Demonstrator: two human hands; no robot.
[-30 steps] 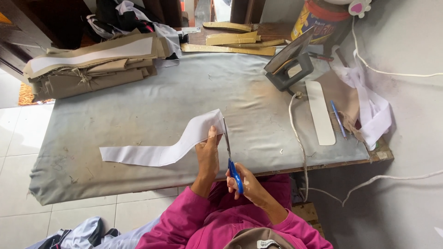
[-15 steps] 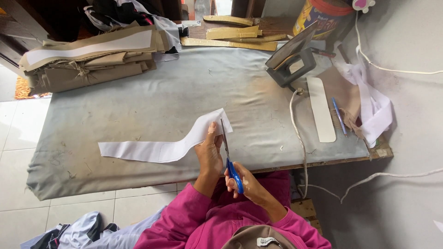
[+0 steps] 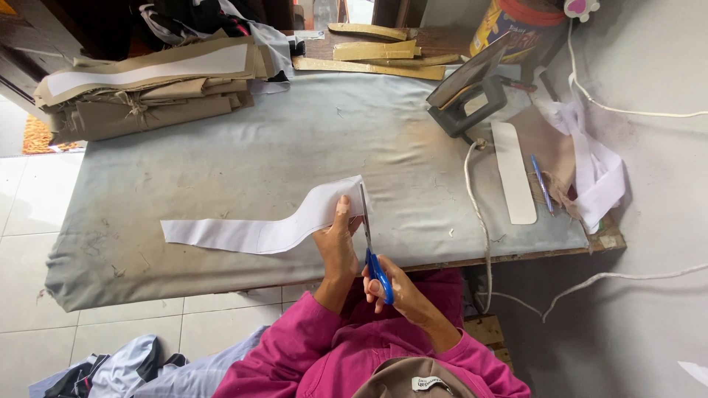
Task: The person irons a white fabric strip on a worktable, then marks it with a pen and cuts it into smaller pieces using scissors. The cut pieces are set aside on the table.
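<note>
White fabric strip [image 3: 265, 228] lay on the grey padded table [image 3: 221, 169], near its front edge, running from a flat left end up through a curve to its right end at about the middle of that edge. Left hand [image 3: 337, 247] pressed the strip's right end flat, thumb extended up over the cloth, fingers closed down on it. Right hand [image 3: 394, 289], at the front edge just beside the left hand, was wrapped around the blue handles of the scissors [image 3: 371, 239]; the blades pointed away from the person along the strip's right margin and stood nearly closed, touching the cloth. Both arms wore magenta sleeves [image 3: 324, 346].

At the back left corner sat a bundle of folded tan cloth [image 3: 147, 96] with a white band on top. Along the back edge lay tan pattern pieces [image 3: 380, 53]. Toward the back right stood a dark electric iron [image 3: 468, 92], tilted up on its heel, its pale cord [image 3: 476, 214] trailing over the front edge. Near the right edge lay a white rounded template [image 3: 514, 171], a blue pen [image 3: 541, 183] just beside it, and loose white scraps [image 3: 597, 166] at the edge itself.
</note>
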